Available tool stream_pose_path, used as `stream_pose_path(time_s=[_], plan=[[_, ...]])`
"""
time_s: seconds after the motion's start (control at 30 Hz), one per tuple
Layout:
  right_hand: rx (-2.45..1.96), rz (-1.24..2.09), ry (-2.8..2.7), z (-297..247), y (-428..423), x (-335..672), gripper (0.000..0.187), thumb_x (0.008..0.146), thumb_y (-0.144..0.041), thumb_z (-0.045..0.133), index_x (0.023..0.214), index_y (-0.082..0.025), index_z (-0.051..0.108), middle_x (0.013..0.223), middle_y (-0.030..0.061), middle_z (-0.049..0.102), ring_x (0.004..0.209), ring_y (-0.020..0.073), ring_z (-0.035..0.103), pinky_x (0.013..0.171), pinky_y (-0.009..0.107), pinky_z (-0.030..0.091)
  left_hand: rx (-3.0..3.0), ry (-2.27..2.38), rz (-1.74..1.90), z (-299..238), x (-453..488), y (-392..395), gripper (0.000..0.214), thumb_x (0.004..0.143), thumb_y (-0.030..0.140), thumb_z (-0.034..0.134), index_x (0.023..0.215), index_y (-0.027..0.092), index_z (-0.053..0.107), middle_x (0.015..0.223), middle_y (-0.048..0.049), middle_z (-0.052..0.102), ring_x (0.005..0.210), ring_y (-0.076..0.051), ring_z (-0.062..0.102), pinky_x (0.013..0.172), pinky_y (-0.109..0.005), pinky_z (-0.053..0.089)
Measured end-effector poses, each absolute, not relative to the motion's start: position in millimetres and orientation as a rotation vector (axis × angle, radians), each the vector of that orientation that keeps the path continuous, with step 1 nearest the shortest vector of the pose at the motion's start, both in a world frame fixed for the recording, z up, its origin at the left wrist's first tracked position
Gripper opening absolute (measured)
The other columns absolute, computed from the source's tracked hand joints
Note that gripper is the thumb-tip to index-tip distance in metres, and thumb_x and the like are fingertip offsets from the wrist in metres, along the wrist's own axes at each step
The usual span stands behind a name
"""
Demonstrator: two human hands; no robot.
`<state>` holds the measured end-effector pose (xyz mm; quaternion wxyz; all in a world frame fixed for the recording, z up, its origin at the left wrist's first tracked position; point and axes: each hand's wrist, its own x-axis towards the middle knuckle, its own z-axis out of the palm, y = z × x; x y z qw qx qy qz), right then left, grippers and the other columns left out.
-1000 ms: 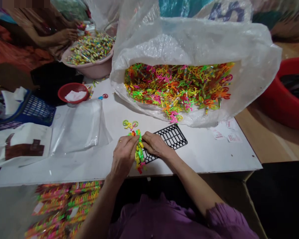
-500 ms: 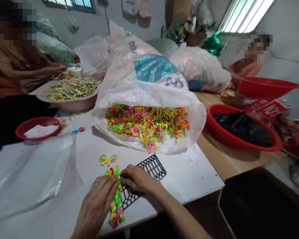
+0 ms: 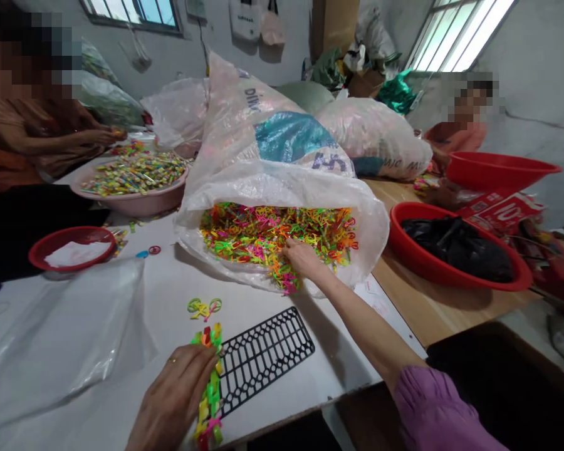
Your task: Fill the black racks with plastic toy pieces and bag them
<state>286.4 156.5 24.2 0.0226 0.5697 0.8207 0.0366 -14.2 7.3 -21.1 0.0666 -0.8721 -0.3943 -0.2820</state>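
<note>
My left hand [image 3: 176, 391], a ring on one finger, curls over a row of bright plastic toy pieces [image 3: 211, 382] at the left end of a black plastic grid rack [image 3: 266, 357]. The rack lies flat on the white table. Inside the mouth of a white sack [image 3: 282, 181], my right hand [image 3: 303, 258] touches a heap of small coloured plastic toy bicycles [image 3: 244, 235]. Its fingers are bent together, with the tips partly hidden among the pieces. One loose yellow-green toy bicycle [image 3: 204, 308] rests just beyond the row.
Clear plastic sheeting [image 3: 61, 338] covers the table's left side. Behind it stand a red bowl with white paper [image 3: 73, 254] and a pink basin [image 3: 131, 197] of small wrapped pieces. At right is a red basin holding a black bag [image 3: 455, 250]. Two other people sit at left and right.
My right hand has left the rack and moved forward into the heap in the sack, uncovering the rack's middle. My left hand stays on the row, slightly lower in view.
</note>
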Motion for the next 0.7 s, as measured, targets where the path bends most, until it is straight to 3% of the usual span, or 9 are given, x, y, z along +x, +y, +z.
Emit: stream_pose_path(time_s=[0.17, 0.47, 0.7], plan=[[2.05, -0.005, 2.541, 17.3, 112.9, 276.1, 0.017, 0.087, -0.022, 0.047, 0.099, -0.02, 0.059, 0.099, 0.0057, 0.06, 0.086, 0.0172, 0.055, 0.066, 0.024, 0.038, -2.597, -1.345, -0.871, -16.8, -20.8, 5.3, 0.029, 0.092, 0.036, 0.038, 0.096, 0.02, 0.061, 0.088, -0.0039, 0.065, 0.087, -0.017, 0.059, 0.082, -0.029, 0.046], [2.168, -0.797, 2.869, -6.6, 42.8, 214.5, 0.014, 0.079, -0.029, 0.06, 0.089, -0.019, 0.06, 0.08, -0.0003, 0.061, 0.068, 0.0115, 0.052, 0.062, 0.021, 0.035, -2.59, -1.503, -0.846, -8.5, -15.9, 0.1, 0.016, 0.09, 0.025, 0.045, 0.092, 0.017, 0.058, 0.085, -0.0047, 0.061, 0.085, -0.017, 0.055, 0.081, -0.03, 0.045], [2.107, -1.621, 2.569, -36.2, -10.5, 181.7, 0.014, 0.076, -0.028, 0.057, 0.085, -0.018, 0.061, 0.071, -0.0018, 0.061, 0.064, 0.012, 0.054, 0.059, 0.02, 0.037, -2.582, -1.62, -0.773, -2.9, -11.0, -3.2, 0.02, 0.09, 0.024, 0.043, 0.099, 0.016, 0.058, 0.09, -0.0062, 0.059, 0.089, -0.019, 0.052, 0.083, -0.031, 0.045]])
